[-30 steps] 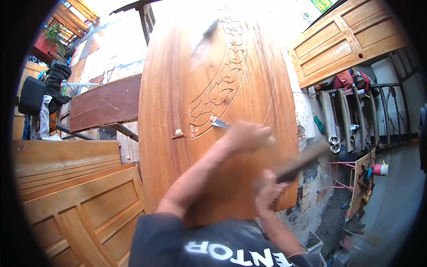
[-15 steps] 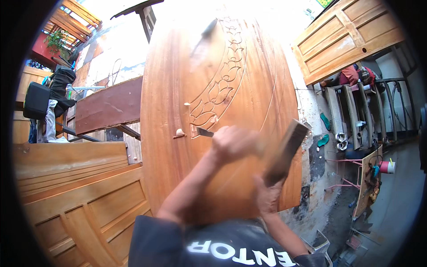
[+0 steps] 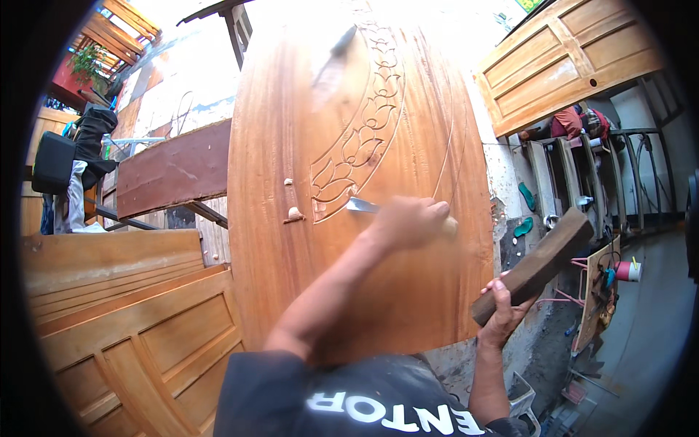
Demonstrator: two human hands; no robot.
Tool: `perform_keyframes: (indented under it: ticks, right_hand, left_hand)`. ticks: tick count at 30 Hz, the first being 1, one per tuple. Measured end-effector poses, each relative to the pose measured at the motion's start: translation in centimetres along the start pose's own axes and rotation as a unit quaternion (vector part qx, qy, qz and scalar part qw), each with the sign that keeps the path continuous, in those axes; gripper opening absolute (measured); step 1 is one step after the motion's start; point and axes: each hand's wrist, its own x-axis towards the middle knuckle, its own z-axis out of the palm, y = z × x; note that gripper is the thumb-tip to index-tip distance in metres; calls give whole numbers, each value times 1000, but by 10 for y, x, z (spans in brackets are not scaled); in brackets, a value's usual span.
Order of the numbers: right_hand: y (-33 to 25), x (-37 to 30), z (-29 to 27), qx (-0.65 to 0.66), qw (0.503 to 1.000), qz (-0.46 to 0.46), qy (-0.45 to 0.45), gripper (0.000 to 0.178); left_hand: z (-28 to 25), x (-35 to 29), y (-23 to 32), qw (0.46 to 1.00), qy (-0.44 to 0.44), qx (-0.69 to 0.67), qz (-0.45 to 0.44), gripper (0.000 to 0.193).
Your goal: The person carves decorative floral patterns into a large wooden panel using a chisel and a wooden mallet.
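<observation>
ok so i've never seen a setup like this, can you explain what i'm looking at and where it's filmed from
There is no machine here, just a person's bare hands. Every picture comes from one wide fisheye camera worn on the head, looking down, so straight edges bend near the rim. Before the person lies a large wooden panel with a curved band of carved leaf-like shapes and a few wood chips. The left hand grips a chisel, its blade at the band's near end. The right hand holds a dark wooden block off to the right, apart from the chisel.
</observation>
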Motion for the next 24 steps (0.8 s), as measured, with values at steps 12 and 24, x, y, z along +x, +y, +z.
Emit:
perform_keyframes:
  ticks: [12,24]
  right_hand:
    - [-5,18,-3,28,996,-71,41,77]
    - [17,-4,12,43,998,19,-32,64]
  left_hand:
    - [-35,-9,19,998,57,5,32,15]
    - [-23,-21,41,992,-111,-65,12,22]
